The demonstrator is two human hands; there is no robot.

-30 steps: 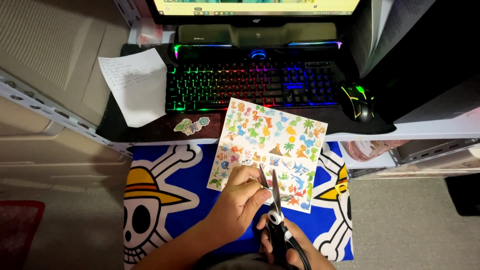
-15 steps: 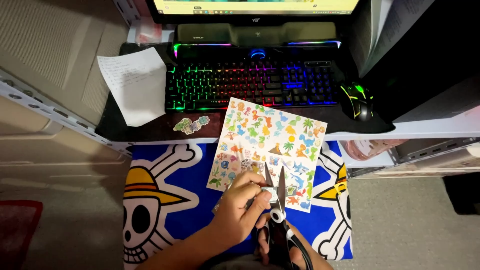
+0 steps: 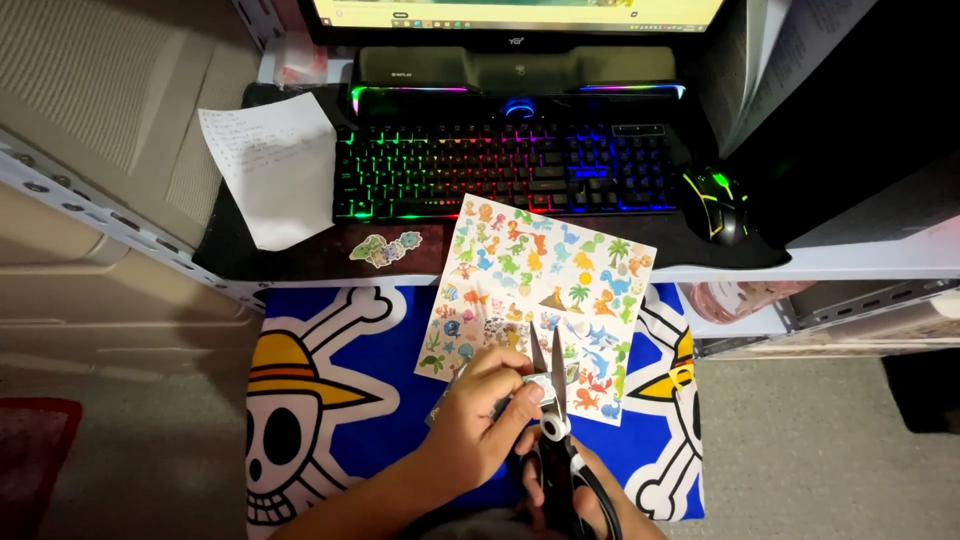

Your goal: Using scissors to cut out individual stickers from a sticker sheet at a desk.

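A sheet of colourful animal stickers (image 3: 545, 280) is held over a blue cloth with skull prints (image 3: 340, 380). My left hand (image 3: 480, 420) pinches the sheet's near edge. My right hand (image 3: 570, 495) grips black-handled scissors (image 3: 553, 400), whose blades point away from me and reach into the sheet's lower edge, slightly parted. Most of my right hand is hidden under the scissor handles and the bottom edge of the view.
A rainbow-lit keyboard (image 3: 500, 170) sits on the desk with a black mouse (image 3: 715, 205) to its right. A white paper note (image 3: 268, 165) lies at the left. A small cut-out sticker cluster (image 3: 385, 248) rests near the desk edge. A monitor (image 3: 520, 15) stands behind.
The scissors have shifted slightly right along the sheet's lower edge and the blades have narrowed. My left hand has stayed on the sheet's edge.
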